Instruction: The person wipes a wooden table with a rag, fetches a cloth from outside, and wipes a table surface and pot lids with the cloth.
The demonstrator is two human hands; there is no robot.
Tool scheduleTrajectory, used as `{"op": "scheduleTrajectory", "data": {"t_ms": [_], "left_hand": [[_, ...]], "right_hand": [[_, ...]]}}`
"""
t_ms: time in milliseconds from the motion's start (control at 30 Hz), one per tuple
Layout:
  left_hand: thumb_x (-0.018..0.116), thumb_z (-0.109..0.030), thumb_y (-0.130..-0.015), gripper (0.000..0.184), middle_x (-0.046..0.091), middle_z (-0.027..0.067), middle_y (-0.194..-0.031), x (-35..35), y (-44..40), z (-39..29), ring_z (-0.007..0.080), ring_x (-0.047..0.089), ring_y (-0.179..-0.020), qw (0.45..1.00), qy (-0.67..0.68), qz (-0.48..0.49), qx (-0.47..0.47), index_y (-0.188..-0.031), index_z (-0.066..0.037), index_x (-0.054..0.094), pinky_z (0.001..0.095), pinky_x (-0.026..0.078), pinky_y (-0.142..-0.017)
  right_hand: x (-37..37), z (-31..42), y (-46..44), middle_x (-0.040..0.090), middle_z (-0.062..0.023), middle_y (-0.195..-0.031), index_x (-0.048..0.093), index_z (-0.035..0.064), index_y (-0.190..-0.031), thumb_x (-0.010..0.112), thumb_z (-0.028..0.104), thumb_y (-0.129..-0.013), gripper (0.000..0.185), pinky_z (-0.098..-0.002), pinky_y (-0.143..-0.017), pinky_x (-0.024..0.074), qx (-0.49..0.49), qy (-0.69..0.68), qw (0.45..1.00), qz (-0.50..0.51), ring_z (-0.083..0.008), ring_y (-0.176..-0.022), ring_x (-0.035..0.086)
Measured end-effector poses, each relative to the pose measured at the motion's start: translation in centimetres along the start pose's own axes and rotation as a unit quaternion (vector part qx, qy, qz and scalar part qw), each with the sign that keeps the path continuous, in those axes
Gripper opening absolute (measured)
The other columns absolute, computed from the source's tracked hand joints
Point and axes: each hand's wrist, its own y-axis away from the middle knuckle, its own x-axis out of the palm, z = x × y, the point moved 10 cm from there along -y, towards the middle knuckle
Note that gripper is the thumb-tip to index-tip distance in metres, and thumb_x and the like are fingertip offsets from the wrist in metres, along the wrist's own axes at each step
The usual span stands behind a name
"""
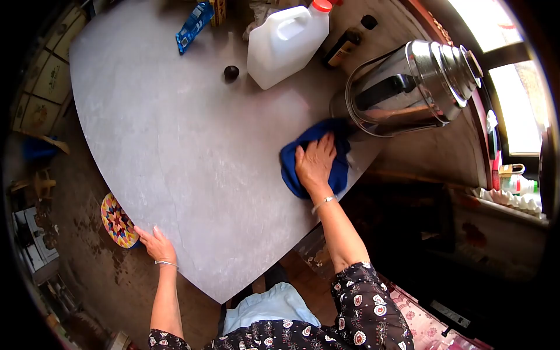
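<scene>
My right hand [317, 165] lies flat on a folded blue cloth [290, 165], pressing it on the grey tabletop [192, 151] near the right edge. Its fingers are stretched out over the fabric, with the thumb apart. At the left front edge of the table rests my left hand [157, 245], fingers extended and nothing in them. Just beyond its fingertips, lower than the tabletop, shows a round stool seat [118, 221] with a colourful star pattern. A large steel insulated jug [402, 90] with a black handle stands close behind the cloth.
Towards the back of the table stand a white plastic jug [286, 49] with a red cap and a dark bottle [344, 49]. A small dark round object [231, 73] and a blue packet [194, 26] lie nearby. A window [516, 99] is at the right.
</scene>
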Motion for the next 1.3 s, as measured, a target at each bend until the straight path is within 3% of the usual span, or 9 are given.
{"op": "scheduleTrajectory", "data": {"t_ms": [367, 533, 733, 1000, 1167, 1300], "left_hand": [[0.041, -0.022, -0.092, 0.059, 0.038, 0.0346, -0.123, -0.3, 0.2, -0.8, 0.0455, 0.046, -0.104, 1.0, -0.002, -0.002, 0.03, -0.139, 0.002, 0.014, 0.0464, 0.04, -0.084], [0.041, -0.021, -0.091, 0.059, 0.038, 0.0345, -0.123, -0.7, 0.2, -1.4, 0.0452, 0.046, -0.105, 1.0, -0.005, 0.007, 0.03, -0.138, 0.003, 0.014, 0.0458, 0.039, -0.085], [0.042, -0.022, -0.091, 0.061, 0.042, 0.0322, -0.117, -1.0, 0.0, -2.0, 0.0443, 0.048, -0.099, 0.999, -0.005, -0.006, 0.047, -0.138, 0.005, 0.013, 0.0447, 0.04, -0.084], [0.043, -0.023, -0.09, 0.063, 0.042, 0.0324, -0.116, -0.8, 0.0, -1.6, 0.0438, 0.048, -0.099, 0.999, 0.014, 0.035, -0.021, -0.138, 0.005, 0.012, 0.0447, 0.04, -0.083], [0.044, -0.024, -0.089, 0.065, 0.045, 0.0301, -0.108, -0.4, 0.0, -0.9, 0.0433, 0.053, -0.088, 0.999, -0.015, 0.031, -0.023, -0.139, 0.003, 0.011, 0.0456, 0.044, -0.074], [0.044, -0.024, -0.089, 0.065, 0.045, 0.0299, -0.107, -0.4, 0.1, -0.6, 0.0427, 0.054, -0.086, 0.999, -0.013, 0.028, -0.02, -0.138, 0.004, 0.011, 0.0455, 0.044, -0.073]], "right_hand": [[3.2, 0.0, -11.5, 0.039, -0.0305, -0.127, 0.051, -0.0084, -0.104, 0.052, 0.027, -0.083, 0.041, -0.0488, -0.091, 0.0358, -0.008, -0.027, 0.997, -0.067, -0.0404, -0.126, 0.03], [4.8, -1.5, -15.7, 0.043, -0.0184, -0.129, 0.054, 0.0006, -0.106, 0.05, 0.025, -0.084, 0.033, -0.0477, -0.093, 0.0336, 0.013, -0.007, 0.997, -0.07, -0.0324, -0.124, 0.035], [5.8, -2.0, -18.1, 0.045, -0.0167, -0.128, 0.055, 0.0013, -0.101, 0.051, 0.024, -0.084, 0.029, -0.0475, -0.093, 0.0337, -0.019, -0.01, 0.998, -0.067, -0.032, -0.122, 0.036], [4.0, 2.1, -12.6, 0.042, -0.0195, -0.13, 0.053, -0.0009, -0.108, 0.05, 0.027, -0.084, 0.037, -0.0458, -0.1, 0.0283, -0.01, 0.007, 0.997, -0.08, -0.0335, -0.127, 0.031], [2.7, 9.9, -6.7, 0.042, -0.0195, -0.131, 0.05, -0.0038, -0.116, 0.049, 0.03, -0.084, 0.047, -0.0458, -0.104, 0.0211, -0.096, -0.063, 0.993, 0.002, -0.0337, -0.13, 0.026], [1.7, 16.2, -2.2, 0.044, -0.0171, -0.129, 0.05, 0.0028, -0.118, 0.056, 0.031, -0.081, 0.047, -0.0458, -0.103, 0.0232, -0.221, -0.172, 0.957, 0.079, -0.0327, -0.128, 0.029]]}}
